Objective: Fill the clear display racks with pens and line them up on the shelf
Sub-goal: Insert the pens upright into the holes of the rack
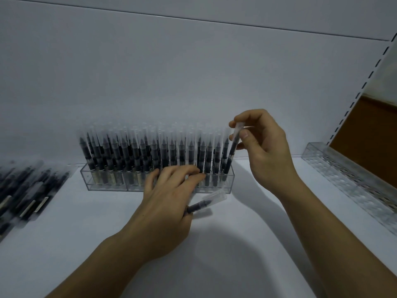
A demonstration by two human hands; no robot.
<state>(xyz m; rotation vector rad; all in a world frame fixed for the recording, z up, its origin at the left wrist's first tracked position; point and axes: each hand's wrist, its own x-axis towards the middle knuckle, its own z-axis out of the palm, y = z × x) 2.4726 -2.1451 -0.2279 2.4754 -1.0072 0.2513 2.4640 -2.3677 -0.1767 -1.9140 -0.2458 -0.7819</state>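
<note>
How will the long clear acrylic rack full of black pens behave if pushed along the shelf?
Probably slides rather than tips: the clear acrylic rack is long, low, on a smooth white shelf. Its tall black pens may lean.

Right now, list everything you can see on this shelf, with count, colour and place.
full rack: one, clear, back centre.
racked pens: many, dark with clear caps, upright in it.
empty rack: one, clear, right side.
loose pens: a pile, dark, left edge.
held pen: one, dark, at full rack's right end.
spare pen: one, dark, before full rack, partly covered.
shelf: one, white, underneath.
left hand: over spare pen, fingers on racked pens.
right hand: pinches held pen.
</note>
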